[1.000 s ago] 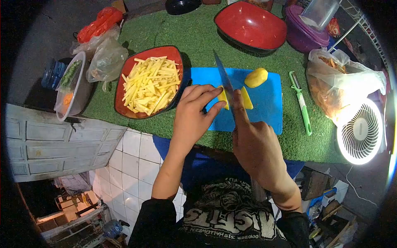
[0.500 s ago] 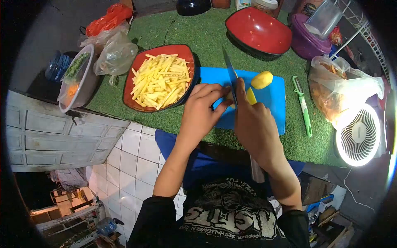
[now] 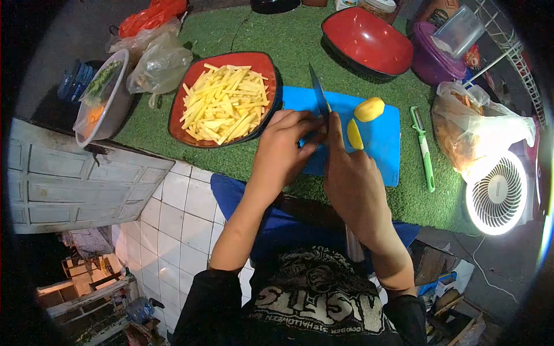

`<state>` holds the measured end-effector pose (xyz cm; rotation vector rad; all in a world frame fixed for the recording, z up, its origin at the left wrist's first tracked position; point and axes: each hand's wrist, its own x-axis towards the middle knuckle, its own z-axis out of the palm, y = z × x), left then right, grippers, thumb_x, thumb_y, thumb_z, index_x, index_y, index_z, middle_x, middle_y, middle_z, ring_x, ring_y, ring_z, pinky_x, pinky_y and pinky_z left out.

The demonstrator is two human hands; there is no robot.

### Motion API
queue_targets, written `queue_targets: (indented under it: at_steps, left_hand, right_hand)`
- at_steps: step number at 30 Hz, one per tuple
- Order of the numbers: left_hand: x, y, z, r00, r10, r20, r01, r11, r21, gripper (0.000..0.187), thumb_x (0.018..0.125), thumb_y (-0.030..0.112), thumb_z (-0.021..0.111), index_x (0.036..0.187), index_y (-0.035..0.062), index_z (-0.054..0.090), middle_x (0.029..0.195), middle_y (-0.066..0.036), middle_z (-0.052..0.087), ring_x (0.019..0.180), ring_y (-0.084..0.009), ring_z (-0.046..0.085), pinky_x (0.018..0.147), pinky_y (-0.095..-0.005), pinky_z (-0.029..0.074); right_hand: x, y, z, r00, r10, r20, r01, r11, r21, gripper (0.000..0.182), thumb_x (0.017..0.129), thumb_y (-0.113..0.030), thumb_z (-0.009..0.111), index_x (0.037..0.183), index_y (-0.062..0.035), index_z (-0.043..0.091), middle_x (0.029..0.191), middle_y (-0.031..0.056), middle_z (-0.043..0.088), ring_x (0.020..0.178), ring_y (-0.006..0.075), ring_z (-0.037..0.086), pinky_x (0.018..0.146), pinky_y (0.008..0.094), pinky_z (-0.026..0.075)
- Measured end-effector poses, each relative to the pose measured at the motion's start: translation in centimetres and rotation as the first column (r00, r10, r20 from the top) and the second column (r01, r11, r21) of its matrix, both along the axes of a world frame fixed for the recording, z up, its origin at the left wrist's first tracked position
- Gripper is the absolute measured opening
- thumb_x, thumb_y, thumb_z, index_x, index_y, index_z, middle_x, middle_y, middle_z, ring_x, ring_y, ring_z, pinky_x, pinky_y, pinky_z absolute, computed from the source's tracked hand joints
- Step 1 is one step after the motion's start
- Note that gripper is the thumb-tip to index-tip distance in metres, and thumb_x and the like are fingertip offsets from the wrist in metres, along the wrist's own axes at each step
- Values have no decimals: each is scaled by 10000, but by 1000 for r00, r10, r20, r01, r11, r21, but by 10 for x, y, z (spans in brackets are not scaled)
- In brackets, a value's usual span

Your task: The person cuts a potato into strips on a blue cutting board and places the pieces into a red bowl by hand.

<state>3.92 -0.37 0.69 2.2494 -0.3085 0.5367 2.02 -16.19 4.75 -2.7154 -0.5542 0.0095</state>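
My right hand (image 3: pixel 355 176) grips a knife (image 3: pixel 318 89), its index finger stretched along the spine and the blade pointing away over the blue cutting board (image 3: pixel 378 158). Close against the blade's left side, my left hand (image 3: pixel 283 144) has its fingers bent and pinched round a potato piece, mostly hidden by the fingers and knife. To the right of the knife lie a cut potato wedge (image 3: pixel 354 135) and a larger peeled potato (image 3: pixel 369 109). Potato sticks (image 3: pixel 225 104) are heaped in a red, dark-sided bowl (image 3: pixel 176 118) left of the board.
A green-handled peeler (image 3: pixel 424 150) lies right of the board. Behind stands another red bowl (image 3: pixel 369 43), near a purple container (image 3: pixel 435 60). A plastic bag (image 3: pixel 456 124) and lit round fan (image 3: pixel 497 193) are at right; a vegetable tub (image 3: pixel 109 109) and bag (image 3: pixel 158 69) at left.
The view has shifted slightly. Both hands stay at the board with the knife between them; the wedge beside the right hand shows more fully now.
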Motion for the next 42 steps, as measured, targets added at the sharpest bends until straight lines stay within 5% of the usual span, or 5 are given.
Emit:
queue_targets:
  at_steps: [18,26,34,39,42]
  left_hand:
    - [-1,4,-7,997,-39,65,48,990,-136,226,780,56,787,998,26,732,1063,-109,719,1035,-290,647,922,-379,521]
    - [-5,1,-4,998,-61,15,63,968,-243,173,803,99,755,949,17,710,1036,-107,707,997,-320,637,879,-408,514]
    - [-4,-1,-3,998,35,57,-34,999,-8,254,852,61,744,1103,39,715,1077,-108,709,998,-313,665,892,-397,529]
    - [-14,-11,15,954,113,277,-96,993,-72,482,808,-72,693,1266,72,659,1246,-144,642,1116,-335,647,939,-407,513]
    - [-25,-12,59,953,-154,262,49,929,367,665,717,-52,680,1360,104,616,1399,-79,565,1306,-281,536,1056,-464,408]
  right_hand:
    - [-2,-5,16,996,26,-85,-30,999,-40,675,896,-22,564,1527,30,330,1000,272,688,688,405,656,650,497,539]
    - [29,8,1,999,27,27,-26,998,-53,577,941,-70,477,1491,44,344,797,255,676,701,433,693,613,503,576]
    - [16,-54,33,848,239,474,-200,971,-132,604,940,-96,600,1464,109,381,1391,306,531,590,297,591,537,411,516]
    - [-10,-52,30,845,246,475,-15,898,-439,584,927,-86,647,1457,59,450,1374,317,543,609,246,666,549,400,553]
    - [-18,-54,22,959,146,242,-134,989,-66,755,933,-75,622,1565,47,228,1034,296,688,592,306,685,550,437,551]
